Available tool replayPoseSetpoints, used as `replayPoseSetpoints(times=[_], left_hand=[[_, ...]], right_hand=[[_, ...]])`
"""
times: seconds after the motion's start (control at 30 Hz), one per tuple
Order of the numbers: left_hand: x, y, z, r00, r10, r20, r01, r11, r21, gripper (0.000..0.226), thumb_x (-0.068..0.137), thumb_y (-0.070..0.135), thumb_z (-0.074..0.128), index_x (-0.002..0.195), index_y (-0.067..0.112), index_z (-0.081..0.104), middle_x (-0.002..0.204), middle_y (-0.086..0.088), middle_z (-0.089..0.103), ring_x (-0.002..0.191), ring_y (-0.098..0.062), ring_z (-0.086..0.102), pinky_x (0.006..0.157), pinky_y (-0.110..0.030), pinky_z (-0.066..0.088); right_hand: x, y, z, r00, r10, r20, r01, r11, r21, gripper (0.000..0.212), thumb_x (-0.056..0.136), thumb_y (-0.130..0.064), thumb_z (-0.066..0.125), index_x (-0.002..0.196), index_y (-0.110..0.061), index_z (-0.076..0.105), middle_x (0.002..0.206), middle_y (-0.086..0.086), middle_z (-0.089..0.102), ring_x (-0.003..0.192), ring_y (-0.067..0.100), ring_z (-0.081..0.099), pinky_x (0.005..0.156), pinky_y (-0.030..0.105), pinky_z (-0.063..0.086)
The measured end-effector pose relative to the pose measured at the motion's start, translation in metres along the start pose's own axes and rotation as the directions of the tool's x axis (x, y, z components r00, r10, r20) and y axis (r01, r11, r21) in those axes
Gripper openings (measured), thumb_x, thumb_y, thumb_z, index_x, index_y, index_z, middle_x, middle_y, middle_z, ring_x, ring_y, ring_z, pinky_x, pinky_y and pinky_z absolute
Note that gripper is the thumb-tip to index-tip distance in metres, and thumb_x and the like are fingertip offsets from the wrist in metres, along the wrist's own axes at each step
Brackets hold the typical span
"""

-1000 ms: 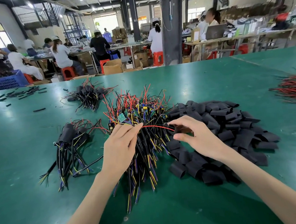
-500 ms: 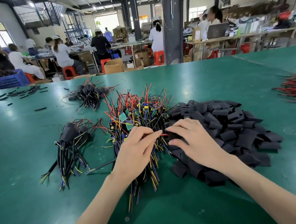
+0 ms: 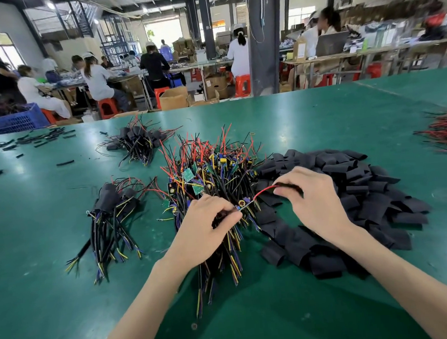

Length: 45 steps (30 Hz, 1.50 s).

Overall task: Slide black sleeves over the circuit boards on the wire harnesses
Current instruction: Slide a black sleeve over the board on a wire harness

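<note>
A tangled heap of wire harnesses (image 3: 212,170) with small green circuit boards lies mid-table. To its right spreads a pile of flat black sleeves (image 3: 356,186). My left hand (image 3: 202,229) pinches one harness at its circuit board end, just above the heap's near side. My right hand (image 3: 312,203) pinches a black sleeve (image 3: 289,187) with the harness's red wire (image 3: 262,191) running into it. The board (image 3: 243,203) shows between the two hands, bare.
Two bundles of sleeved harnesses lie at left (image 3: 111,201) and farther back (image 3: 135,139). Loose black tubing bits (image 3: 38,140) scatter at far left near a blue crate (image 3: 12,120). Red wires (image 3: 444,130) lie at the right edge. People work at benches beyond.
Both hands have lifted off the heap and drawn apart. A single harness is now stretched between them, its red wire leading into a sleeve in my right hand.
</note>
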State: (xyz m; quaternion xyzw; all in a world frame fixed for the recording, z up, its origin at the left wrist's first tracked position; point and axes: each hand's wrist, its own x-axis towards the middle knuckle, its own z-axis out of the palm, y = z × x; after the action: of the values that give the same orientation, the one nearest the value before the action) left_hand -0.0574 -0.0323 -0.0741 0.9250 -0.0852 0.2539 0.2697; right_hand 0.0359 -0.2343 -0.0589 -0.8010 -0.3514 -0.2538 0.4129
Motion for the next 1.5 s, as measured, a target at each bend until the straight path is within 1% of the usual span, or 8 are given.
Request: replayPoseSetpoints(times=[0.13,0.33,0.6,0.83,1.03,1.23,1.37,1.5], left_hand=[[0.002,0.005,-0.003,0.993,-0.115,0.029,0.119,0.966,-0.229,0.015,0.092,0.018,0.061,0.080,0.028,0.059,0.069,0.011,0.066,0.063,-0.006,0.058,0.067,-0.022,0.045],[0.000,0.004,-0.006,0.968,-0.245,0.054,0.249,0.919,-0.304,0.037,0.099,0.029,0.044,0.066,0.021,0.057,0.041,0.011,0.043,0.036,-0.006,0.024,0.042,-0.018,0.023],[0.002,0.011,-0.006,0.976,-0.219,0.015,0.216,0.945,-0.246,0.008,0.091,0.011,0.061,0.093,0.011,0.069,0.079,0.006,0.070,0.074,0.000,0.062,0.071,-0.011,0.043],[0.000,0.012,-0.001,0.978,-0.208,0.019,0.205,0.940,-0.273,0.009,0.088,0.011,0.065,0.090,0.019,0.069,0.082,0.007,0.071,0.081,-0.009,0.065,0.079,-0.024,0.050],[0.001,0.009,-0.001,0.988,-0.152,-0.008,0.147,0.967,-0.208,0.021,0.087,0.013,0.066,0.084,0.033,0.065,0.075,0.017,0.068,0.075,0.003,0.063,0.073,-0.009,0.044],[0.002,0.004,-0.001,0.992,-0.124,-0.009,0.122,0.986,-0.114,0.008,0.088,0.019,0.066,0.088,0.024,0.073,0.072,0.021,0.064,0.078,-0.003,0.060,0.079,-0.026,0.045],[0.002,0.002,-0.002,0.998,-0.059,-0.020,0.057,0.995,-0.080,0.007,0.086,0.019,0.068,0.087,0.022,0.073,0.068,0.029,0.060,0.077,-0.004,0.055,0.078,-0.018,0.037],[0.003,0.002,-0.002,0.999,0.021,-0.029,-0.022,0.999,-0.050,0.005,0.083,0.017,0.069,0.085,0.017,0.074,0.076,0.019,0.066,0.078,-0.001,0.050,0.079,-0.010,0.031]], right_hand=[[-0.001,0.003,-0.001,0.994,-0.049,0.096,0.059,0.992,-0.109,0.008,0.083,-0.005,0.068,0.090,-0.004,0.070,0.082,0.009,0.062,0.076,0.031,0.059,0.073,0.043,0.047],[-0.002,-0.001,-0.002,0.973,-0.166,0.158,0.196,0.961,-0.194,0.011,0.078,0.000,0.070,0.089,-0.002,0.070,0.079,0.010,0.064,0.071,0.032,0.060,0.069,0.044,0.047],[-0.004,0.002,0.003,0.933,-0.189,0.306,0.229,0.968,-0.103,0.030,0.078,-0.021,0.074,0.104,-0.008,0.069,0.093,0.003,0.064,0.086,0.024,0.060,0.081,0.035,0.040],[-0.012,-0.004,0.009,0.934,-0.204,0.295,0.232,0.971,-0.062,0.035,0.078,-0.026,0.074,0.110,-0.013,0.068,0.101,-0.003,0.064,0.087,0.021,0.061,0.080,0.040,0.048],[-0.012,-0.005,0.009,0.958,-0.151,0.245,0.147,0.988,0.035,0.039,0.076,-0.023,0.078,0.114,-0.020,0.068,0.105,-0.007,0.067,0.086,0.016,0.064,0.080,0.038,0.051],[-0.011,-0.003,0.008,0.952,-0.148,0.267,0.132,0.988,0.076,0.042,0.074,-0.023,0.078,0.114,-0.021,0.067,0.102,-0.010,0.068,0.081,0.010,0.063,0.080,0.031,0.050],[-0.008,-0.001,0.006,0.956,-0.075,0.285,0.022,0.982,0.186,0.041,0.068,-0.018,0.083,0.107,-0.021,0.070,0.093,-0.014,0.070,0.082,-0.005,0.062,0.081,0.015,0.048],[-0.008,0.001,0.004,0.929,0.021,0.370,-0.115,0.965,0.234,0.038,0.067,-0.021,0.083,0.102,-0.028,0.071,0.094,-0.014,0.071,0.081,-0.003,0.063,0.080,0.014,0.048]])
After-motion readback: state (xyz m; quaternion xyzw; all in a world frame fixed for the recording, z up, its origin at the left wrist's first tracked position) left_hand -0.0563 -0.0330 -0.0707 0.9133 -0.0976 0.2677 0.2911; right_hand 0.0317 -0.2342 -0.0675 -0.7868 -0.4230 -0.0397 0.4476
